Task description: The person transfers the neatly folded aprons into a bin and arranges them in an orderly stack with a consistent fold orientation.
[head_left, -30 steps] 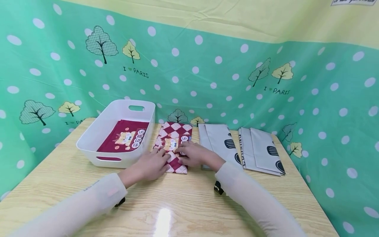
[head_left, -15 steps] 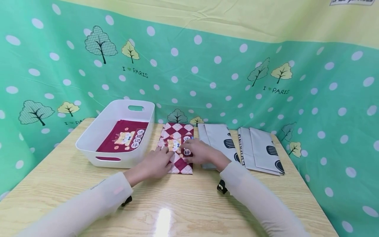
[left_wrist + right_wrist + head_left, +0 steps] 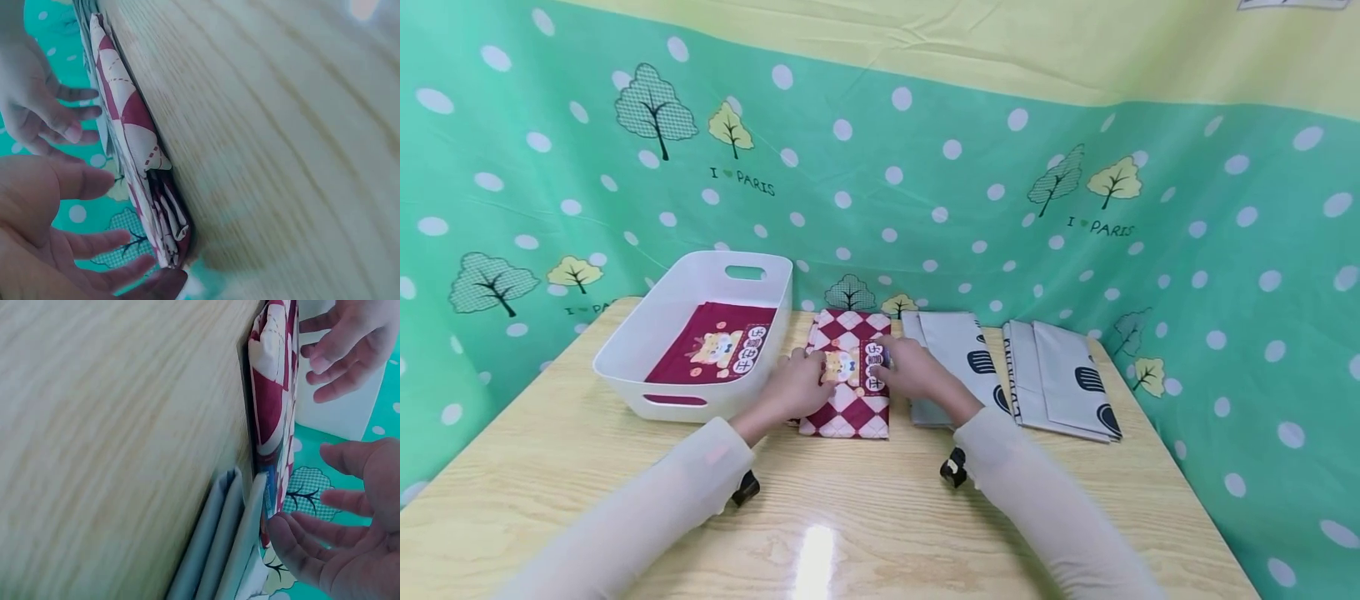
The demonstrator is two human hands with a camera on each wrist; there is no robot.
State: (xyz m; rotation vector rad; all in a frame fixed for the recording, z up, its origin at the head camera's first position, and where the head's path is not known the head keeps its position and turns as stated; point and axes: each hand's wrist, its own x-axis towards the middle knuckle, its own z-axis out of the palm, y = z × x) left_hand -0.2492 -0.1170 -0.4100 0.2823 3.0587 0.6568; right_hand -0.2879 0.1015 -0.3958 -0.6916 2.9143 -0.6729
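flanking the checked cloth (image 3: 850, 412) are your left hand (image 3: 799, 385), at its left edge, and your right hand (image 3: 913, 368), at its right, the fingers of both a little bent and spread apart. the cloth lies folded on the counter (image 3: 880, 517) between the basket (image 3: 700, 283), with a red cloth (image 3: 673, 367) inside, and two grey cloths (image 3: 951, 346).

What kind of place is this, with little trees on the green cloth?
Probably an indoor table corner, perhaps a set-up workspace: there's a wooden table, that dotted green cloth hanging behind it, and a white basket beside a folded checkered cloth.
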